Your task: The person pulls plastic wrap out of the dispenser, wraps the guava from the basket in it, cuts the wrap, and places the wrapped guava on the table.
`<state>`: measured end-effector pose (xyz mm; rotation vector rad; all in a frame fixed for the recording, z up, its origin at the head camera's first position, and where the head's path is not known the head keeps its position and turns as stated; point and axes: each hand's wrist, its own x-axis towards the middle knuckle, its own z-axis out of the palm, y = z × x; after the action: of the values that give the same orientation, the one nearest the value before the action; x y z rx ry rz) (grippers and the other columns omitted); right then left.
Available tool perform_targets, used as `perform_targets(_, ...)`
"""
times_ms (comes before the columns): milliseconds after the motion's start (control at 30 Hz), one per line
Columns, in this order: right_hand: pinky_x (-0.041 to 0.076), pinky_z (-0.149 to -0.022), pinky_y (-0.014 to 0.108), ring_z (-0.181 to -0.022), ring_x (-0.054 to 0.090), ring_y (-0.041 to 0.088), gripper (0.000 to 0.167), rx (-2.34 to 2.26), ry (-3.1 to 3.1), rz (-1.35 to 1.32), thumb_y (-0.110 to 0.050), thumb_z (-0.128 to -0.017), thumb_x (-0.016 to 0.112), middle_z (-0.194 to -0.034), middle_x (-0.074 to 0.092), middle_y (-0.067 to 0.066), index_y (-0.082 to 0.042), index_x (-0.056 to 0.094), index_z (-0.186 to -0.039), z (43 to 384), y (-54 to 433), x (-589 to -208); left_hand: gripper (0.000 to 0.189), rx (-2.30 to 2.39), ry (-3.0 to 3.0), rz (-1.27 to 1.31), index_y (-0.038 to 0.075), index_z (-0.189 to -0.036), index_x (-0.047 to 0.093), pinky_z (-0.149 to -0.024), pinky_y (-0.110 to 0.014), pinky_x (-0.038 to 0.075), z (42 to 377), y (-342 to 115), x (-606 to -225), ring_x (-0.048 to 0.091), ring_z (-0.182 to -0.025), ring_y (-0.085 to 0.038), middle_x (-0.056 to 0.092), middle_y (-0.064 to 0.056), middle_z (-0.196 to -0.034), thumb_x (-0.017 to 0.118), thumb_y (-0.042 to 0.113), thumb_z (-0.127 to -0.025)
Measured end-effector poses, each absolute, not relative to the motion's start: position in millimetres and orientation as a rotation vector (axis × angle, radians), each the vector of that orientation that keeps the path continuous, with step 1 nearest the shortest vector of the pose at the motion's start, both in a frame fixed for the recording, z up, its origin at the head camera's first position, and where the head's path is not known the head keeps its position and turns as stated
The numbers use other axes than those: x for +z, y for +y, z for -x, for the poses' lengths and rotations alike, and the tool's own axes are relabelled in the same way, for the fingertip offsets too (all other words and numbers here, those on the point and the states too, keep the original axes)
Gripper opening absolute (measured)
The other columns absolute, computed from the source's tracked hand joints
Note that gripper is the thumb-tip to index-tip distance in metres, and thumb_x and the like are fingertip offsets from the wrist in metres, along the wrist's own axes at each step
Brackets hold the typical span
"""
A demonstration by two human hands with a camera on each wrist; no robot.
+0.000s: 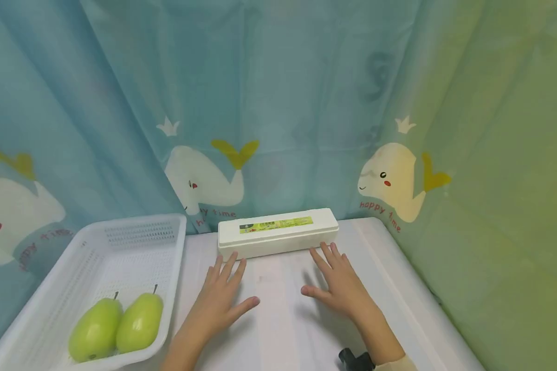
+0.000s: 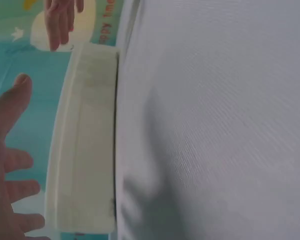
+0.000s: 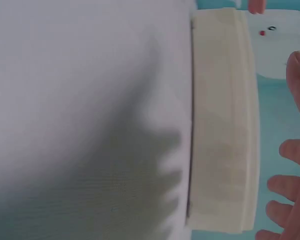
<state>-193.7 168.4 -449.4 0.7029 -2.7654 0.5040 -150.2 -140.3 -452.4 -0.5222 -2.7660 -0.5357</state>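
Note:
A long white box (image 1: 278, 247) with a yellow-green label on its lid lies at the back of the table. My left hand (image 1: 223, 301) hovers over the table before the box's left end, fingers spread and holding nothing. Toward the box's right end reaches my right hand (image 1: 336, 283), its fingers also spread, with nothing in them. In the left wrist view the box (image 2: 87, 140) shows its plain front side, beside the left thumb and fingers. The right wrist view has the same box (image 3: 220, 120) next to the right hand's fingertips. Both hands cast shadows on the cloth.
At the left stands a white plastic basket (image 1: 178, 257) holding two green pears (image 1: 139, 322). A pale cloth covers the table (image 1: 278, 319). Behind hangs a blue-green curtain (image 1: 297, 103) with whale prints. A black object (image 1: 355, 360) sits at the right wrist.

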Motion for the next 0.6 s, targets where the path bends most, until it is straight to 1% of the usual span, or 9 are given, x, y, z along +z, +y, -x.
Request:
perform_targets(100,0.023,-0.114,0.066,-0.149,0.019,0.046,0.094,0.482,-2.801,-0.716,-0.064,-0.085,0.066,-0.160,0.027,0.024,-0.009,0.036,-0.155,205,165,-452,0.086,-0.515,-2.797,0.536,0.003,-0.150,0.043,-0.111,-0.070,0.024,158,-136,-451,0.018,-0.146,-0.054,0.029,-0.021,-0.160,0.066,0.058,-0.088)
perform_targets(233,0.020,-0.115,0.068,-0.150,0.012,0.047,0.096,0.454,-2.845,-0.715,-0.062,-0.084,0.068,-0.163,0.019,0.023,-0.007,0.033,-0.155,217,160,-453,0.086,-0.495,-2.859,0.539,0.003,-0.150,0.042,-0.112,-0.071,0.021,168,-131,-448,0.014,-0.147,-0.054,0.027,-0.023,-0.161,0.065,0.059,-0.088)
perform_targets(367,0.017,-0.116,0.067,-0.151,0.007,0.046,0.097,0.432,-2.887,-0.702,-0.064,-0.085,0.066,-0.164,0.015,0.022,-0.008,0.032,-0.156,224,157,-452,0.086,-0.441,-2.911,0.532,0.004,-0.150,0.042,-0.111,-0.073,0.018,179,-128,-447,0.013,-0.147,-0.054,0.026,-0.023,-0.161,0.064,0.060,-0.089)
perform_targets(600,0.015,-0.117,0.066,-0.151,0.004,0.044,0.097,0.460,-2.927,-0.728,-0.063,-0.087,0.064,-0.165,0.011,0.021,-0.007,0.029,-0.157,232,158,-454,0.084,-0.377,-2.970,0.523,0.005,-0.151,0.042,-0.110,-0.076,0.018,186,-126,-448,0.014,-0.147,-0.053,0.027,-0.023,-0.161,0.064,0.058,-0.089)
